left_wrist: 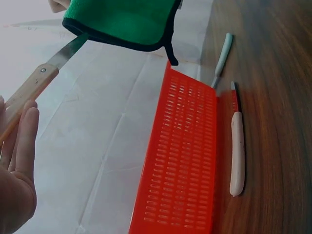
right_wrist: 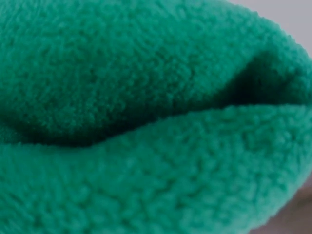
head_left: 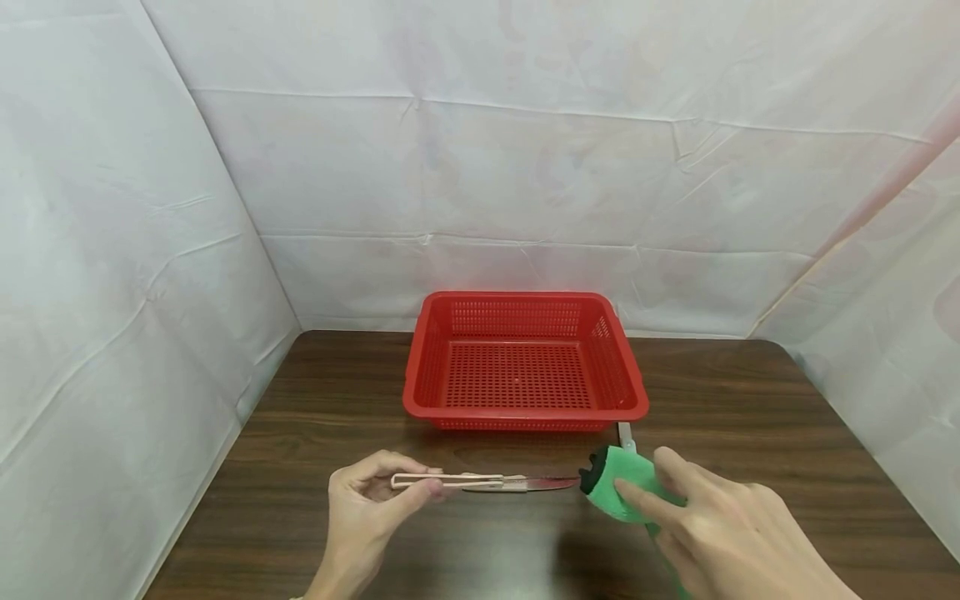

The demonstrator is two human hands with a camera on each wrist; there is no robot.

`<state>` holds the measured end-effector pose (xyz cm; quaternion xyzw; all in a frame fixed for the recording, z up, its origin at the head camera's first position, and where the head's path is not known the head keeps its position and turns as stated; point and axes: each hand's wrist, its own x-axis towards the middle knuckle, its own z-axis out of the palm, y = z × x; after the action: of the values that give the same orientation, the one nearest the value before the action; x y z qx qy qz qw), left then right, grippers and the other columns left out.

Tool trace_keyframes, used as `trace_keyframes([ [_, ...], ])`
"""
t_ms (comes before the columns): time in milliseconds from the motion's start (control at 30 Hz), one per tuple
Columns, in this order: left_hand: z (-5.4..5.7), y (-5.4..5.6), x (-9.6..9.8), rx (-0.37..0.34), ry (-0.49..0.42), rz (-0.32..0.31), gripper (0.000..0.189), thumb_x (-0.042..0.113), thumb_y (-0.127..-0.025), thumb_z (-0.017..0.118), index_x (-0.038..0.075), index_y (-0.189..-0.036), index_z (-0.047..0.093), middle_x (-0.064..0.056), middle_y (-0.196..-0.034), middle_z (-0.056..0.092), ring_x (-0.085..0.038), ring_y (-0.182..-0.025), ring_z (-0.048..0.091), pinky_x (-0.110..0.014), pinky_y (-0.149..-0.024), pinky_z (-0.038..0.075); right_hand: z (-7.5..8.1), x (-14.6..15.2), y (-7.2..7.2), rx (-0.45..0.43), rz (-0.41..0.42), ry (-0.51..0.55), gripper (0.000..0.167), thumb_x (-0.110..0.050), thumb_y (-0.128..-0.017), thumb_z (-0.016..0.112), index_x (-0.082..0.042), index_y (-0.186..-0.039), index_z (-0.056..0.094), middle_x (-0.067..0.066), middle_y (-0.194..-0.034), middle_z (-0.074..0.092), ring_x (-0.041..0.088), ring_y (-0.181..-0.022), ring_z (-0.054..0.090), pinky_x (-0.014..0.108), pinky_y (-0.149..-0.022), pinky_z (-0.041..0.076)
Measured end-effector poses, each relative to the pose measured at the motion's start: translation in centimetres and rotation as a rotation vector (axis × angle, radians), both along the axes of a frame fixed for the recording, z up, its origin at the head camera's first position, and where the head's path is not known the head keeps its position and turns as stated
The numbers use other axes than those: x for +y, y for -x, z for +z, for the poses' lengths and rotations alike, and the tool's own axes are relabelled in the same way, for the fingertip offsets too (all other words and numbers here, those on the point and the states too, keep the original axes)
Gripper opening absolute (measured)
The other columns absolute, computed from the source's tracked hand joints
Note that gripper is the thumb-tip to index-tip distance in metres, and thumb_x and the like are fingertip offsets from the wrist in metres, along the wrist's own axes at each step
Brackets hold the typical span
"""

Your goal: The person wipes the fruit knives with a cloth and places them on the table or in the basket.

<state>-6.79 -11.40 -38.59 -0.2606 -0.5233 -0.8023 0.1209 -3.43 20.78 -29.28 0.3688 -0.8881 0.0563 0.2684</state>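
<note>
My left hand (head_left: 367, 508) grips a knife by its light wooden handle (left_wrist: 36, 87), holding it sideways above the table with the blade pointing right. A green towel (head_left: 626, 483) with black edging is pinched between the thumb and fingers of my right hand (head_left: 712, 521). In the left wrist view the blade (left_wrist: 68, 52) runs up to the towel's edge, where its tip is hidden. Green folds of the towel (right_wrist: 156, 175) fill most of the right wrist view.
A red plastic basket (head_left: 525, 414) stands at the back of the dark wooden table (head_left: 337, 400). Before it lies a second knife (left_wrist: 237, 151) with a pale handle. Another pale-handled knife (left_wrist: 223, 58) lies by the basket's right corner, partly covered by the towel in the head view.
</note>
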Motion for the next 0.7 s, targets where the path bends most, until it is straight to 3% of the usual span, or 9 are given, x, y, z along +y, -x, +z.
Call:
trace_keyframes([
  [267,0.02,0.27,0.04,0.048,-0.024,-0.031,0.024,-0.029,-0.074,0.057,-0.013,-0.091,0.063,-0.026,-0.087,0.066,-0.032,-0.065,0.068,-0.049,-0.054,0.056,-0.04,0.17,0.0,-0.003,0.007,0.01,0.059,-0.029,-0.092,0.014,-0.024,-0.095,0.072,-0.009,-0.082,0.036,-0.007,-0.054,0.015,0.005,-0.041,0.008],
  [467,0.13,0.46,0.15,0.067,-0.003,-0.014,0.027,-0.029,-0.078,0.052,-0.014,-0.098,0.062,-0.027,-0.089,0.068,-0.034,-0.059,0.067,-0.046,-0.047,0.055,-0.26,0.33,0.14,0.005,0.03,0.029,0.057,-0.029,-0.092,0.016,-0.022,-0.093,0.073,-0.008,-0.081,0.036,-0.007,-0.054,0.016,0.004,-0.042,0.007],
  [600,0.14,0.54,0.08,0.075,0.027,-0.022,0.025,-0.028,-0.08,0.05,-0.017,-0.099,0.062,-0.027,-0.092,0.067,-0.034,-0.061,0.068,-0.046,-0.048,0.055,-0.28,0.36,0.23,0.015,0.034,0.037,0.056,-0.024,-0.088,0.017,-0.022,-0.093,0.073,-0.008,-0.081,0.037,-0.006,-0.054,0.014,0.004,-0.043,0.007],
  [700,0.12,0.58,-0.04,0.056,0.041,-0.065,0.023,-0.028,-0.08,0.052,-0.017,-0.097,0.064,-0.028,-0.095,0.066,-0.035,-0.064,0.068,-0.048,-0.052,0.056,-0.23,0.41,0.15,-0.018,0.011,0.028,0.058,-0.025,-0.086,0.016,-0.022,-0.094,0.073,-0.009,-0.081,0.036,-0.007,-0.053,0.014,0.005,-0.042,0.008],
])
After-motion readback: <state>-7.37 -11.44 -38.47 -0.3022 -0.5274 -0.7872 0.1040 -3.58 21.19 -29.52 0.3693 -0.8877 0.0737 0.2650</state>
